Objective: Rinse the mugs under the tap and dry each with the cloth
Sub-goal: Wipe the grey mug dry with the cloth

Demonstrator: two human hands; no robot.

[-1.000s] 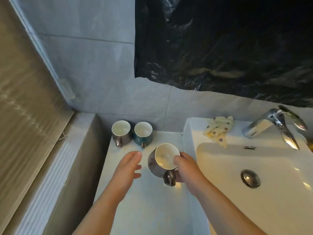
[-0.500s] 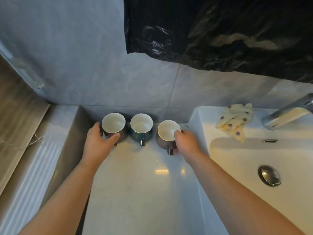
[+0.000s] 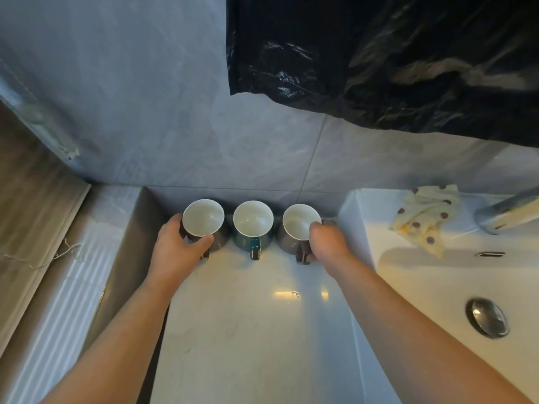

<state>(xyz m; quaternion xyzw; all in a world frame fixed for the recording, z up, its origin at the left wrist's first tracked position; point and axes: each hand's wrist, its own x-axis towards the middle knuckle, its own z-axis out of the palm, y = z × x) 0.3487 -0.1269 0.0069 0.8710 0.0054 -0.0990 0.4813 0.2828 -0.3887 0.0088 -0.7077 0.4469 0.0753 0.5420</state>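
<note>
On the glossy white bench [image 3: 248, 345], the left hand [image 3: 178, 249] is gripping the left brown mug [image 3: 203, 217], the right hand [image 3: 326, 240] the right brown mug [image 3: 297, 221].

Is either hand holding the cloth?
No, the spotted cloth lies on the sink ledge, apart from the left hand and right hand.

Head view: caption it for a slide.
Left hand grips the left mug, right hand the right mug; teal mug untouched between.
</note>
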